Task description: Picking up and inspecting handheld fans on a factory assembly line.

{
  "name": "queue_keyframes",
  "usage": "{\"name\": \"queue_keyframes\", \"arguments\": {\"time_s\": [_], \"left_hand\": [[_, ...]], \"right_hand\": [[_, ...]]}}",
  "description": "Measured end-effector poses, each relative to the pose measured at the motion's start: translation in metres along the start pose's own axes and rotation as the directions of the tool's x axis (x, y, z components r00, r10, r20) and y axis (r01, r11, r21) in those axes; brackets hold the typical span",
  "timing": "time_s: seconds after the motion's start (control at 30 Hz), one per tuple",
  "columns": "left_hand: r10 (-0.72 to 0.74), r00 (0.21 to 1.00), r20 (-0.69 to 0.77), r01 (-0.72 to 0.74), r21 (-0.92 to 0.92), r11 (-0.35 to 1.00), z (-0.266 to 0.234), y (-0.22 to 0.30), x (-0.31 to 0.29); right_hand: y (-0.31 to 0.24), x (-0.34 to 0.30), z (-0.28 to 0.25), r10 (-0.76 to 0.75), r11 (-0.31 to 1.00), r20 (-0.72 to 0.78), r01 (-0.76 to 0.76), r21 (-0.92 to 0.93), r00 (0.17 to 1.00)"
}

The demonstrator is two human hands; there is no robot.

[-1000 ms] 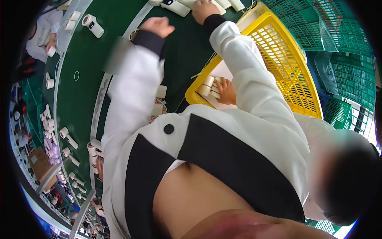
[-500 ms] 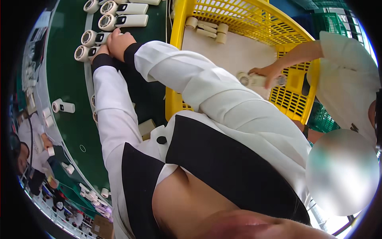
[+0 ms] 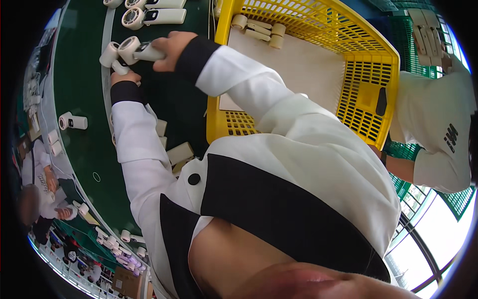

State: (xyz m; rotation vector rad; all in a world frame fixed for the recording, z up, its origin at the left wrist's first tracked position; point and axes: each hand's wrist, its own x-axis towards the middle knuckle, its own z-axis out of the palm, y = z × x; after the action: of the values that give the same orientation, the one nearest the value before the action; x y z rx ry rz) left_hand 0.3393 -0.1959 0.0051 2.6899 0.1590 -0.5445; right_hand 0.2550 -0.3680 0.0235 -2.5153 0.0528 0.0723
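Observation:
At the upper left, my right hand (image 3: 173,49) is closed around the handle of a white handheld fan (image 3: 130,50), its round head pointing left and a dark display on its handle. Just below, my left hand (image 3: 124,78) grips the handle of another white handheld fan (image 3: 109,55), whose head leans up and left. The two fan heads are close together; whether they touch I cannot tell. Several more fans lie farther up the green work surface (image 3: 79,159), among them a handheld fan (image 3: 164,16) with its handle pointing right.
A yellow crate (image 3: 213,114) stands right of my hands, with a few cream fans (image 3: 259,31) inside. One fan (image 3: 73,121) lies left of my left arm. White boxes (image 3: 180,153) sit beside my left elbow. A co-worker (image 3: 428,109) stands at the crate's right, near stacked fans (image 3: 425,37).
Both fans have been lifted and tilted from their row; my right hand has moved right. The co-worker's hand and the fans it held have left the crate.

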Motion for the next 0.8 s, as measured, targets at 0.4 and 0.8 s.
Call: {"name": "queue_keyframes", "arguments": {"time_s": [0.4,0.8], "left_hand": [[0.161,0.974,0.16,-0.143,-0.114,0.983,0.0,-0.007,-0.009],[0.114,0.949,-0.294,-0.025,0.29,0.957,0.036,0.035,-0.037]], "right_hand": [[0.045,0.085,0.002,0.096,0.918,0.378,-0.228,0.324,0.921],[0.02,0.082,0.021,0.004,0.972,-0.43,-0.104,-0.211,0.903]]}}
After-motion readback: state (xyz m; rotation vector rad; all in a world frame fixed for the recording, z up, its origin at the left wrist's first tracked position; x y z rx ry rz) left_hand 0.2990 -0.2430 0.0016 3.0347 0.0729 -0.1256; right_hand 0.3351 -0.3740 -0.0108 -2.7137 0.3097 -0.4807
